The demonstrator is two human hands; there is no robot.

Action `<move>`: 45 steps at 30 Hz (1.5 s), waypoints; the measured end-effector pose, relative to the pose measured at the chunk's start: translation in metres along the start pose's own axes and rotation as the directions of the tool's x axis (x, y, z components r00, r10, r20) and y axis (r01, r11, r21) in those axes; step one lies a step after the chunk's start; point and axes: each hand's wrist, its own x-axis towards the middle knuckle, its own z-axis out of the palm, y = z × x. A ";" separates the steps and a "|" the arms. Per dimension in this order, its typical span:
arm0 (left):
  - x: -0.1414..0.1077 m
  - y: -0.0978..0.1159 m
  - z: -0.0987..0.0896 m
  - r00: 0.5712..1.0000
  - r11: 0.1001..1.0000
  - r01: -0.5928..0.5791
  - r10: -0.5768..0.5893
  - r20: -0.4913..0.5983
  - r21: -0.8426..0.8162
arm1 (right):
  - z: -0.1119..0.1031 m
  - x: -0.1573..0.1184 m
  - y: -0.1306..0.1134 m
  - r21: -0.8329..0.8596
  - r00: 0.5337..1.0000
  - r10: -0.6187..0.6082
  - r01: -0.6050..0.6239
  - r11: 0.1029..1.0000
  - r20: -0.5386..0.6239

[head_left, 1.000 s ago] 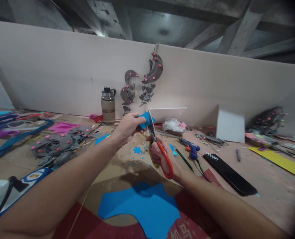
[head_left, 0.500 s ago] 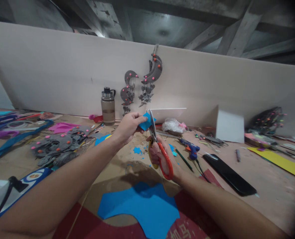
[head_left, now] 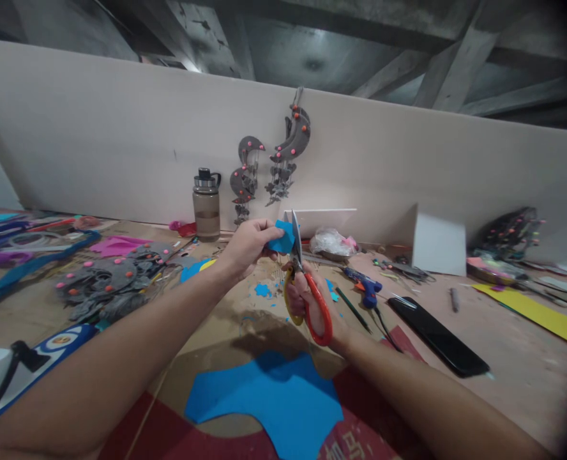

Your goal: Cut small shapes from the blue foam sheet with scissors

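My left hand [head_left: 253,245] pinches a small piece of blue felt [head_left: 282,237] between thumb and fingers. Scissors [head_left: 319,313] with one red and one yellow handle are gripped in my right hand [head_left: 308,297], blades pointing up. The blades meet the right edge of the felt piece. Below both hands a large blue felt sheet [head_left: 269,396] with curved cut edges lies on the cardboard. A small blue flower-like cutout [head_left: 263,291] and tiny scraps lie on the cardboard beneath my hands.
A water bottle [head_left: 207,207] stands by the partition, where grey moon-shaped hangings [head_left: 293,137] hang. To the right lie a dark pencil [head_left: 354,310], a blue glue gun [head_left: 367,289] and a black phone [head_left: 437,335]. Grey felt pieces with pink balls [head_left: 115,281] are heaped at left.
The felt piece has turned slightly in my left hand, and the scissor blades have shifted a little against its edge. Both hands otherwise stay in nearly the same place.
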 end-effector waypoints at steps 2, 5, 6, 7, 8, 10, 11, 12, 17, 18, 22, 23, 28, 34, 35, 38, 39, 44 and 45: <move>0.000 -0.001 0.000 1.000 1.000 0.006 -0.006 0.001 0.003 | 0.000 0.000 0.000 0.000 1.000 -0.004 0.004 1.000 0.004; 0.000 -0.002 0.000 1.000 1.000 0.007 -0.007 -0.002 0.002 | -0.001 0.001 0.001 -0.005 1.000 0.003 -0.003 1.000 0.003; 0.000 -0.002 0.000 1.000 1.000 0.005 -0.005 -0.002 0.001 | -0.001 0.001 0.002 -0.007 1.000 0.002 -0.002 1.000 0.001; 0.001 -0.002 0.000 1.000 1.000 0.002 -0.002 -0.002 0.000 | -0.001 0.001 0.003 -0.008 1.000 0.000 0.000 1.000 -0.001; 0.001 -0.003 0.000 1.000 1.000 0.001 -0.001 -0.002 -0.001 | -0.001 0.001 0.003 -0.010 1.000 -0.002 0.002 1.000 -0.006; 0.001 -0.003 0.001 1.000 1.000 0.005 -0.005 -0.005 -0.001 | -0.002 0.001 0.004 -0.010 1.000 -0.004 0.004 1.000 -0.017; 0.001 -0.003 0.001 1.000 1.000 0.009 -0.009 -0.007 -0.001 | -0.002 0.001 0.004 -0.009 1.000 -0.004 0.003 1.000 -0.020; 0.000 -0.002 0.001 1.000 1.000 0.011 -0.011 -0.007 -0.002 | -0.002 0.002 0.004 -0.009 1.000 0.000 0.000 1.000 -0.017; -0.001 0.005 -0.001 1.000 1.000 -0.012 0.012 0.001 0.005 | -0.005 0.002 0.002 -0.020 0.999 0.009 -0.008 1.000 0.052; -0.001 0.005 -0.001 1.000 1.000 -0.017 0.017 0.003 0.008 | -0.005 0.002 0.003 -0.019 0.998 0.006 -0.005 1.000 0.063; 0.000 0.004 -0.002 1.000 1.000 -0.019 0.019 0.006 0.004 | -0.005 0.002 0.003 -0.015 0.997 0.008 -0.007 1.000 0.073; 0.001 0.003 -0.002 1.000 1.000 -0.017 0.017 0.004 0.002 | -0.005 0.001 0.003 -0.016 0.998 0.011 -0.009 1.000 0.069; 0.001 0.001 -0.001 1.000 1.000 -0.009 0.009 0.000 -0.009 | -0.003 0.001 0.003 -0.017 0.999 0.015 -0.014 1.000 0.040; 0.002 0.000 -0.001 1.000 1.000 -0.010 0.010 0.018 -0.020 | -0.002 0.001 0.004 -0.006 1.000 -0.009 0.009 1.000 0.022; 0.002 0.000 -0.001 1.000 1.000 -0.009 0.009 0.018 -0.018 | -0.002 0.001 0.003 -0.007 1.000 -0.008 0.009 1.000 0.018; 0.002 -0.001 0.000 1.000 1.000 -0.006 0.007 0.018 -0.016 | -0.001 0.000 0.003 -0.008 1.000 0.001 -0.001 1.000 0.009; 0.001 -0.001 0.000 1.000 1.000 -0.005 0.005 0.018 -0.015 | -0.001 0.000 0.002 -0.007 1.000 0.002 -0.002 1.000 0.008; 0.000 -0.001 0.002 0.999 1.000 0.014 -0.014 0.032 -0.002 | -0.001 0.000 0.003 -0.006 1.000 -0.013 0.013 1.000 -0.002; -0.001 -0.001 0.002 0.999 1.000 0.018 -0.018 0.035 0.002 | -0.001 0.000 0.003 -0.011 1.000 -0.018 0.018 1.000 -0.004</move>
